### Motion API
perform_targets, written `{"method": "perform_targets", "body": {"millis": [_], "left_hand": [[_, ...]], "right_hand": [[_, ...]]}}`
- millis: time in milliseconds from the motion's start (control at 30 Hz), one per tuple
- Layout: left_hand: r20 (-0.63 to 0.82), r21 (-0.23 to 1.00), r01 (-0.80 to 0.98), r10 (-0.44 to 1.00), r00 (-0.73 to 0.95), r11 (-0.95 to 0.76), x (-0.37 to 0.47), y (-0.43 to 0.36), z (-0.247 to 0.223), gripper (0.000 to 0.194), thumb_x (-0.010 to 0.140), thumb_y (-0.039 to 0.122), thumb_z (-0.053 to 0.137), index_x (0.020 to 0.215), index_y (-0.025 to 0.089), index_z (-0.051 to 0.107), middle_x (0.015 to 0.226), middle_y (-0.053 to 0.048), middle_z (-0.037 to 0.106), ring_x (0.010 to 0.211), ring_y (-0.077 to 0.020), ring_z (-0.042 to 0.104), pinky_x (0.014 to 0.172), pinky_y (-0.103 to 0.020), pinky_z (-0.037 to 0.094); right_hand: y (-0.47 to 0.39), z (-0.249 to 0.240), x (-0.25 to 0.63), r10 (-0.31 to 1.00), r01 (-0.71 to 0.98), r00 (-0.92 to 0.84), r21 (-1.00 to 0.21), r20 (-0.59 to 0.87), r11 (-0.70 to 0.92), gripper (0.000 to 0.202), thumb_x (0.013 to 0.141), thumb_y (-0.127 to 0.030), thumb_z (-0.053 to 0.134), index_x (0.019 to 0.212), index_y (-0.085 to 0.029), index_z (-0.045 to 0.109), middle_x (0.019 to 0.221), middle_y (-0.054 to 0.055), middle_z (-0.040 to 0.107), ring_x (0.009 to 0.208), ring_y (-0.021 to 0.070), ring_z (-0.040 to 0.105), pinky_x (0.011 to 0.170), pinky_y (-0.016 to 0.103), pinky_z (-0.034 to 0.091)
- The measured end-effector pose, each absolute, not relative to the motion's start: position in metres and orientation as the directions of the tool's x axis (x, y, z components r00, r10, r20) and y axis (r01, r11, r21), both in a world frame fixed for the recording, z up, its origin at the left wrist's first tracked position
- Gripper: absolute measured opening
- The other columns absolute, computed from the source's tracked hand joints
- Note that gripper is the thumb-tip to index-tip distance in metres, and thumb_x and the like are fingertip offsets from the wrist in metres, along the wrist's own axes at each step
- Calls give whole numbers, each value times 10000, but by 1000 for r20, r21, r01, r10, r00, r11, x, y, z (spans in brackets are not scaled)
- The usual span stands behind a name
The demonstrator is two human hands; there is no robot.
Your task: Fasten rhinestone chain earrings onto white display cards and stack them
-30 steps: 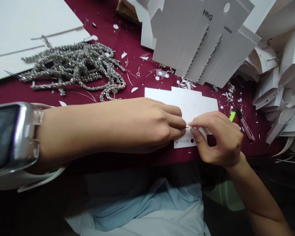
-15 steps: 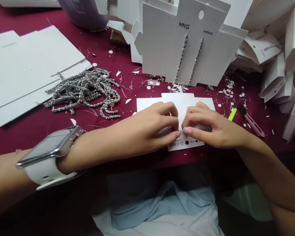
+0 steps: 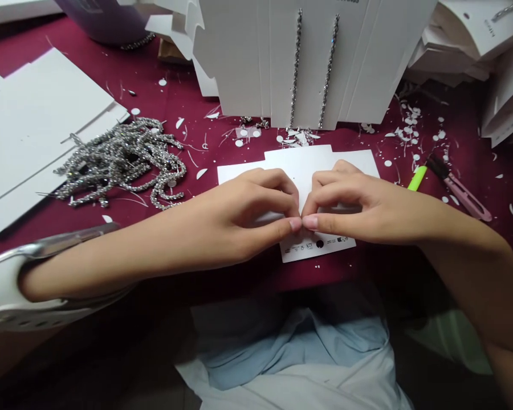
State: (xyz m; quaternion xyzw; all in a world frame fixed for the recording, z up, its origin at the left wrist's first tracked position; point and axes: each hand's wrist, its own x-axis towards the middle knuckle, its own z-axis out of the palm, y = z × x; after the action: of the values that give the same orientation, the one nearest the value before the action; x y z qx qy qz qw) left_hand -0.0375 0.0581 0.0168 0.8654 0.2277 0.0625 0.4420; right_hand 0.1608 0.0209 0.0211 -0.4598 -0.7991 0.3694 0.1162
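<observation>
A white earring card lies flat on the dark red cloth, with small black print and a dark round spot along its near edge. Over its middle, my left hand is closed in a pinch, thumb against fingers. Facing it, my right hand pinches too, and the two thumb tips nearly touch. Whatever sits between the fingertips is hidden or too small to name. Beyond the card stands a larger white card with two silver beaded strands hanging down it. To the left is a heap of silver beaded strands.
Flat white cards are stacked at the left. A purple container stands behind. On the right lie a pink-handled cutter and a bright yellow-green piece. White paper scraps litter the cloth; folded cards crowd the back right.
The camera view has shifted, so the standing card sits higher in the picture. My hands have come closer together, their thumb tips now almost meeting over the card.
</observation>
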Motion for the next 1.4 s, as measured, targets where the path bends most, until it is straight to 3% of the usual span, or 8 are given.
{"method": "perform_targets", "body": {"millis": [733,1400], "left_hand": [[-108,797,368,487,867,-479,-33,58,16,273,822,351,467,707,189,654,879,-24,560,802,-140,530,712,-259,459],[-147,802,398,499,854,-445,-31,56,21,236,830,251,476,723,151,661,916,-36,550,842,-146,512,728,-271,426]], "right_hand": [[23,22,162,796,632,-583,-708,-165,316,352,819,-529,464,687,-290,685,686,7,580,767,148,504,741,333,410],[22,28,161,789,682,-548,-694,-277,231,411,799,-564,467,692,-222,667,705,17,541,778,140,463,704,283,354]]}}
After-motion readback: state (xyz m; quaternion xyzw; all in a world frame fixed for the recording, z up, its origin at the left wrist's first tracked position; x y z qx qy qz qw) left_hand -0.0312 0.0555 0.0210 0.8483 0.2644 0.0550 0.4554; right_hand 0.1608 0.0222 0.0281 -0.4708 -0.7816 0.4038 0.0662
